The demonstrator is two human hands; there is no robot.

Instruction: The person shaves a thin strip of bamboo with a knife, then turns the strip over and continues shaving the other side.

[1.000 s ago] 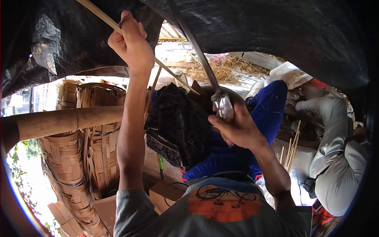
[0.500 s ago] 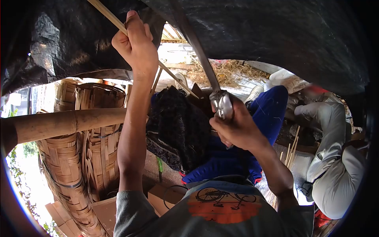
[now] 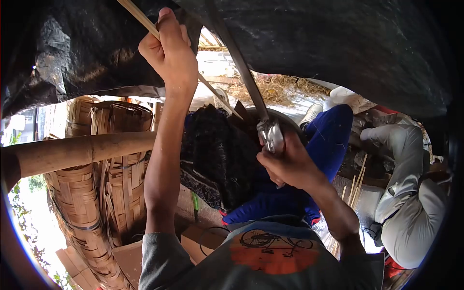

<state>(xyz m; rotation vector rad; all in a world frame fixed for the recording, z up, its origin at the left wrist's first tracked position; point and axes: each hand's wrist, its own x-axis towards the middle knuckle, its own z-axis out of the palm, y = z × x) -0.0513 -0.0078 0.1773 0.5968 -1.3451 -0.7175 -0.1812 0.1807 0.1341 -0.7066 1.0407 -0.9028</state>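
Two woven baskets (image 3: 96, 193), one bamboo pole (image 3: 72, 150), one knife (image 3: 251, 92), one bamboo strip (image 3: 140, 17).

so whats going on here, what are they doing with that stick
A person is working a thin bamboo strip. The left hand grips it raised high, while the right hand holds a long knife by its metal-collared handle, blade angled up toward the strip. Woven bamboo baskets stand to the left behind a thick bamboo pole, and another person sits at the right.
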